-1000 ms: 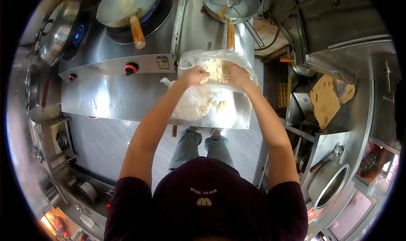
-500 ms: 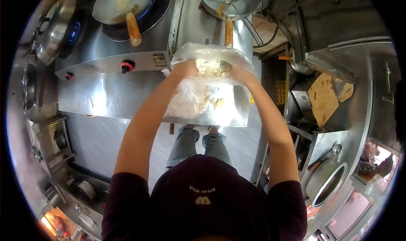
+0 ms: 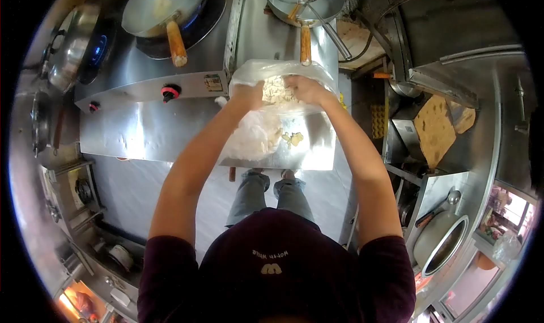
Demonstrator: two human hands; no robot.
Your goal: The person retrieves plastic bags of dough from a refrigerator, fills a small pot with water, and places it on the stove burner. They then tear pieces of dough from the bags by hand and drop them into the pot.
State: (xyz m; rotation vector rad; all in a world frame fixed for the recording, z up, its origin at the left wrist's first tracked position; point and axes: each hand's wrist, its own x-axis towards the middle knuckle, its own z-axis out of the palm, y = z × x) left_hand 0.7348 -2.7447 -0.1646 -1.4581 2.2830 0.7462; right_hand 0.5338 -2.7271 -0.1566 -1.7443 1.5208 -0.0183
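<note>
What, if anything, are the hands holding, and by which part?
Cannot tell: the left hand and right hand flank the pale crumbly food in the plastic bag, but blur hides any grip.

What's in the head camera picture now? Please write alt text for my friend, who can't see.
A person's left hand and right hand are at pale, crumbly food in cloudy plastic on a metal counter. Beyond, to the left, a wooden-handled pan sits over a blue flame.

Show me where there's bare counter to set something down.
The steel counter is bare between the red-knobbed stove front and the counter's near edge, left of the plastic bags. Crowded rightward: bags, left hand, right hand, pale pieces.
</note>
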